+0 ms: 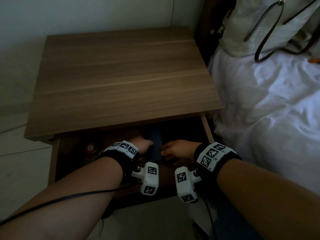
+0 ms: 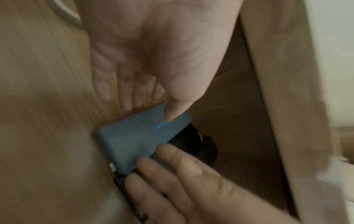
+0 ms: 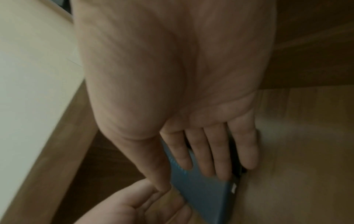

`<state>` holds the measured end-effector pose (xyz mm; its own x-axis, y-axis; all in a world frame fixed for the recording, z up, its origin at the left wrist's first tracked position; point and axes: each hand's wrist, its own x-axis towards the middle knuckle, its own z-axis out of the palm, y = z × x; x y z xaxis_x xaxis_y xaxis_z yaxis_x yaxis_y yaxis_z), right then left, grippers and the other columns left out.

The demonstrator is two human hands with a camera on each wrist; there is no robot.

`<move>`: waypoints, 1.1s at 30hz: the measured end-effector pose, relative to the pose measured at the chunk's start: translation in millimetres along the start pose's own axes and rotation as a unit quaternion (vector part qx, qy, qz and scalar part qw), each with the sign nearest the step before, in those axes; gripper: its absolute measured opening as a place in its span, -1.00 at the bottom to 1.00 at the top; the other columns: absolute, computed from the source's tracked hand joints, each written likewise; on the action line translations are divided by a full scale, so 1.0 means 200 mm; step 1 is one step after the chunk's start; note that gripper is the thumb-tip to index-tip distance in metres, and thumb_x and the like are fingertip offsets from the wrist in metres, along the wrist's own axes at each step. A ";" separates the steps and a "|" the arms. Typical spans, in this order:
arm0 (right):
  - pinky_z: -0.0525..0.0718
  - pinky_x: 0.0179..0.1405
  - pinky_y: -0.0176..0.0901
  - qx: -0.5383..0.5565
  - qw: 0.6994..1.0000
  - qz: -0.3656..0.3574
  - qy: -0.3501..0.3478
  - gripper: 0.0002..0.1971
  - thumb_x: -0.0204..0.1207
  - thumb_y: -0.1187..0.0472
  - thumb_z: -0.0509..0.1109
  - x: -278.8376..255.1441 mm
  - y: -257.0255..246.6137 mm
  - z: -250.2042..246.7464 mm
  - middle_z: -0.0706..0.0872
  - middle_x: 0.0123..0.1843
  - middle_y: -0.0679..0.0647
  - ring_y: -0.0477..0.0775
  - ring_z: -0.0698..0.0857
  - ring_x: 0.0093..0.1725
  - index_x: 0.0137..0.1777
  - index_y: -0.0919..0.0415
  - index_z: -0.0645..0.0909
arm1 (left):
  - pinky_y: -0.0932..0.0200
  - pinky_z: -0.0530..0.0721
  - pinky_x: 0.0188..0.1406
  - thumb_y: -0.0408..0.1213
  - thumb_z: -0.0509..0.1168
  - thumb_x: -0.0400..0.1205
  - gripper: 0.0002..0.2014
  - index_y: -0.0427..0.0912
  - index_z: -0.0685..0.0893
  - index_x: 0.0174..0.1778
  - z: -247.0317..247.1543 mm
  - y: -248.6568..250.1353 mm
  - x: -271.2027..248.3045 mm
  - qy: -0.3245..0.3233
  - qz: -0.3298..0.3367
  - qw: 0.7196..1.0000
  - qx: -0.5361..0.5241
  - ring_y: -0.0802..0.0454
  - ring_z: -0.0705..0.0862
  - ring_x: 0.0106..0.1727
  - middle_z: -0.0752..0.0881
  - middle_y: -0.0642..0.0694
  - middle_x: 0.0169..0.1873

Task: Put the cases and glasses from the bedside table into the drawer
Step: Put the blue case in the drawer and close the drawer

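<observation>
The drawer (image 1: pixel 207 129) of the wooden bedside table (image 1: pixel 121 75) is pulled out, and both hands reach into it. A blue case (image 1: pixel 154 144) lies inside between them. My left hand (image 2: pixel 147 104) rests its thumb on the case (image 2: pixel 130 141), its straight fingers beside the far edge. My right hand (image 3: pixel 191 166) lays straight fingers flat on the case (image 3: pixel 206 194). A black case (image 2: pixel 191 139) sits partly hidden under the blue one. No glasses are visible. The table top is bare.
A small red round thing (image 1: pixel 90 148) lies at the drawer's left. A bed with white sheets (image 1: pixel 268 110) stands close on the right, with a woven bag (image 1: pixel 251 32) on it. A black cable (image 1: pixel 69 196) runs along my left forearm. Wall and pale floor lie to the left.
</observation>
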<state>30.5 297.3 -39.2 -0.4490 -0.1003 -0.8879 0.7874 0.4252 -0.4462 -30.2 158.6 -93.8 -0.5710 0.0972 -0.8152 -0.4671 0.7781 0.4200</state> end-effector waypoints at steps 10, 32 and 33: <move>0.65 -0.12 0.00 0.069 0.997 -0.025 -0.018 -0.62 0.68 0.23 0.22 -0.16 0.01 0.07 0.68 0.11 0.29 0.25 0.70 0.03 0.46 0.35 0.41 | 0.24 0.57 -0.44 -0.20 0.20 0.72 -0.79 -0.18 0.60 -0.19 -0.02 0.00 -0.29 -0.083 0.011 0.994 -0.067 0.04 0.70 -0.39 0.68 -0.10 -0.31; 0.62 0.30 0.16 0.000 1.000 -0.019 0.002 -0.60 0.55 0.17 0.33 -0.50 0.12 0.36 0.76 0.22 0.39 0.39 0.69 0.30 0.27 0.44 0.63 | -0.17 0.50 0.48 -0.07 0.35 0.51 -0.62 -0.28 0.77 0.08 0.02 -0.23 -0.77 -0.153 0.005 0.988 0.005 -0.16 0.74 0.18 0.87 -0.20 -0.03; 0.62 0.32 0.16 0.001 1.000 -0.022 0.002 -0.60 0.55 0.17 0.33 -0.49 0.12 0.36 0.77 0.21 0.38 0.37 0.70 0.30 0.26 0.45 0.64 | -0.17 0.52 0.48 -0.09 0.32 0.56 -0.66 -0.29 0.77 0.04 0.02 -0.23 -0.78 -0.152 0.003 0.988 0.001 -0.16 0.74 0.19 0.86 -0.20 0.00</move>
<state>124.6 251.9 29.6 -0.4841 -0.1154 -0.8673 0.7677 0.4196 -0.4843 82.6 111.1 12.3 -0.3449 0.2836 -0.8948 -0.4630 0.7778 0.4250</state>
